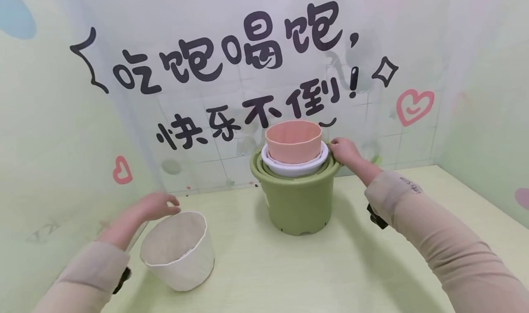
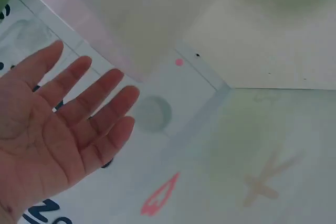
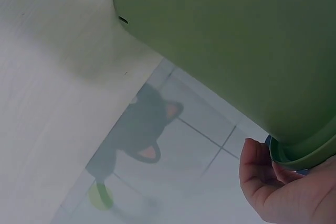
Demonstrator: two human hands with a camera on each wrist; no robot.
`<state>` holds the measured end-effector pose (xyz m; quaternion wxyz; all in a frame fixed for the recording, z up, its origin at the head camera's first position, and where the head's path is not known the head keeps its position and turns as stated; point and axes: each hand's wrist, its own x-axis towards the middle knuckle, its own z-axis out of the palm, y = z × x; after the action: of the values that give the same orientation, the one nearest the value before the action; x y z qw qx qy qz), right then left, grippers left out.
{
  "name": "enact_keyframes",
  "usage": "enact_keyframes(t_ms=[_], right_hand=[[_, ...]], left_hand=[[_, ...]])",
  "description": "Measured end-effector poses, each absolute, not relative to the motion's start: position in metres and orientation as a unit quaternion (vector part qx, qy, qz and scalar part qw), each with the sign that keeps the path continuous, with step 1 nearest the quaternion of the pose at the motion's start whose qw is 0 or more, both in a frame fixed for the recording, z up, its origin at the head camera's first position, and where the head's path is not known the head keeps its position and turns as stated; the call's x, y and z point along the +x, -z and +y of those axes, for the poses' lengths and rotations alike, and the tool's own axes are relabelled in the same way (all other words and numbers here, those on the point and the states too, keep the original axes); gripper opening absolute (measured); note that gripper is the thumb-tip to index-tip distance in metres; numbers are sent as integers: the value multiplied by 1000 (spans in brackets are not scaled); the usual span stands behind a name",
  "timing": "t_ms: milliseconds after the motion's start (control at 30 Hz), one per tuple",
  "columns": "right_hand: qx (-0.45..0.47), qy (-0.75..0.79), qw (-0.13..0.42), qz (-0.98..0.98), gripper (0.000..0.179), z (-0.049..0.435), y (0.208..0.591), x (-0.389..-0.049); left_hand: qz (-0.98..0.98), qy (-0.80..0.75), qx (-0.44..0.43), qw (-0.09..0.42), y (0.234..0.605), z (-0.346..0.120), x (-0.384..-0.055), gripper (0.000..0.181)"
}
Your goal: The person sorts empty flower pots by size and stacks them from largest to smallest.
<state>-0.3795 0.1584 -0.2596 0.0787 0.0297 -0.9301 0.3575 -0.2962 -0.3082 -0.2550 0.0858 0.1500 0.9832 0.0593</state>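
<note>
A large green flowerpot (image 1: 299, 207) stands upright toward the back of the table. Nested in its mouth are a white pot (image 1: 294, 170) and, uppermost, a pink pot (image 1: 293, 154). My right hand (image 1: 346, 152) grips the green pot's rim on its right side; in the right wrist view the fingers (image 3: 254, 153) curl around that rim. At the front left, an off-white faceted pot (image 1: 191, 270) stands with its mouth tilted toward me. Just behind and above its rim is my left hand (image 1: 156, 206), empty, with its fingers spread in the left wrist view.
The pale table (image 1: 248, 267) meets a back wall (image 1: 231, 166) printed with black lettering and hearts. Side walls close in the left (image 1: 37, 166) and right (image 1: 487, 133). The green pot stands close to the back wall.
</note>
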Motion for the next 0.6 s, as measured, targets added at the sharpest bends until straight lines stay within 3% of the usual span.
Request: enact_keyframes(t_ms=[133,367,600], right_hand=[[27,-365,71,-928,36,159,261,-381],[22,-371,62,-926,39,159,263,-381],[24,-376,70,-924,40,158,262,-378]], left_hand=[[973,-131,131,140,263,-332,-282,44],[969,-180,148,78,284,-353,-261,45],[957,-241,146,69,305,-370,-254,44]])
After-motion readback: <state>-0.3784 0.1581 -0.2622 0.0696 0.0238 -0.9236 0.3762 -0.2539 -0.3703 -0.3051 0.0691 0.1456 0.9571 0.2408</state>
